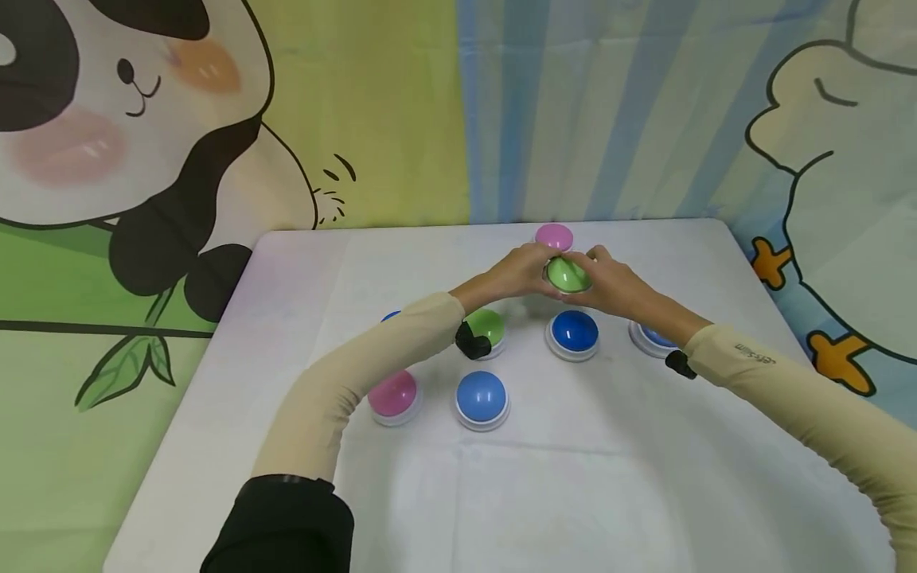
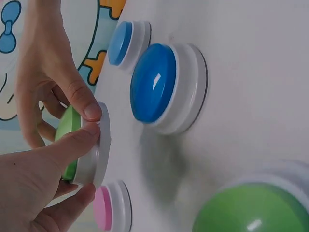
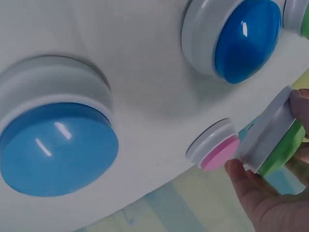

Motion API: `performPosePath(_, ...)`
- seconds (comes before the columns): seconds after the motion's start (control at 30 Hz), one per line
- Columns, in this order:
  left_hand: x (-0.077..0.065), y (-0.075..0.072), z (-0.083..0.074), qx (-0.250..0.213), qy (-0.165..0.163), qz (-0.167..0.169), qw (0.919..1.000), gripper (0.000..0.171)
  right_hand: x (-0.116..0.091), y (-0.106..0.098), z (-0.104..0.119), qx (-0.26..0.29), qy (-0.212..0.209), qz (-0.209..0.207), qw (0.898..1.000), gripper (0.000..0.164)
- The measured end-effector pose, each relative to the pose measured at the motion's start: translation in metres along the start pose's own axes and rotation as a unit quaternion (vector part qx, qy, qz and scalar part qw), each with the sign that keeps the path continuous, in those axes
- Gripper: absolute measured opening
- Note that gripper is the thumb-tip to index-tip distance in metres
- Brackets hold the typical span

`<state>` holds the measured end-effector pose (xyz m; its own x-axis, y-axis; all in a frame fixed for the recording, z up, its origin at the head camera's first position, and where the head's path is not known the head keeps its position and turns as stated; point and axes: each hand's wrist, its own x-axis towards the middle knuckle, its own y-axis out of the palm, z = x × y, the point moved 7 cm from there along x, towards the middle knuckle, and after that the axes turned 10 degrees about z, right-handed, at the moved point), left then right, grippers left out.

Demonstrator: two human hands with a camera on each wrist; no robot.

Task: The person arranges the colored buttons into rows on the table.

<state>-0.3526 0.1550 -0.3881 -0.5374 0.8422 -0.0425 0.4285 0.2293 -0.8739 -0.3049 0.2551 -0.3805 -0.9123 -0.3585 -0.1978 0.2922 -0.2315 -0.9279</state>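
Observation:
Between them, my left hand [image 1: 526,270] and right hand [image 1: 609,282] hold a green dome push button [image 1: 567,274] with a white round base. It is raised off the table, as the left wrist view shows, tilted with its dome [image 2: 70,140] facing away from that camera. Thumbs and fingers of both hands pinch the base's rim from opposite sides. Just behind it stands a pink button [image 1: 554,236]. Nearer to me, below the hands, is a dark blue button [image 1: 575,330].
On the white table [image 1: 544,493] also stand a second green button [image 1: 487,325], a light blue button [image 1: 481,396] and another pink button [image 1: 392,394]. Blue buttons [image 1: 653,337] lie partly hidden beneath both forearms. Cartoon-printed cloth [image 1: 387,119] hangs behind the table.

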Motion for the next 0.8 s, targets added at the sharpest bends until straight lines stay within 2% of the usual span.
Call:
performPosePath(0.13,-0.009,0.007,-0.018,0.015,0.004,0.011,0.9998,0.065,-0.021,0.001,0.003,-0.005,0.002,-0.003,1.000,0.076)
performPosePath(0.27,-0.033,0.013,-0.043,0.039,0.020,0.017,0.9989,0.069,-0.055,0.002,0.015,-0.007,-0.030,-0.032,0.999,0.077)
performPosePath(0.4,-0.058,0.021,-0.069,0.048,0.052,0.004,0.9975,0.074,-0.089,0.008,0.028,-0.029,-0.074,-0.077,0.994,0.074)
performPosePath(0.5,-0.072,0.030,-0.085,0.046,0.078,0.000,0.9959,0.076,-0.109,0.016,0.034,-0.034,-0.083,-0.091,0.992,0.071)
performPosePath(0.63,-0.081,0.041,-0.096,0.039,0.089,0.009,0.9952,0.074,-0.124,0.023,0.039,-0.030,-0.090,-0.089,0.992,0.069)
performPosePath(0.8,-0.081,0.054,-0.100,0.035,0.081,0.022,0.9959,0.069,-0.131,0.032,0.039,-0.032,-0.096,-0.083,0.991,0.069)
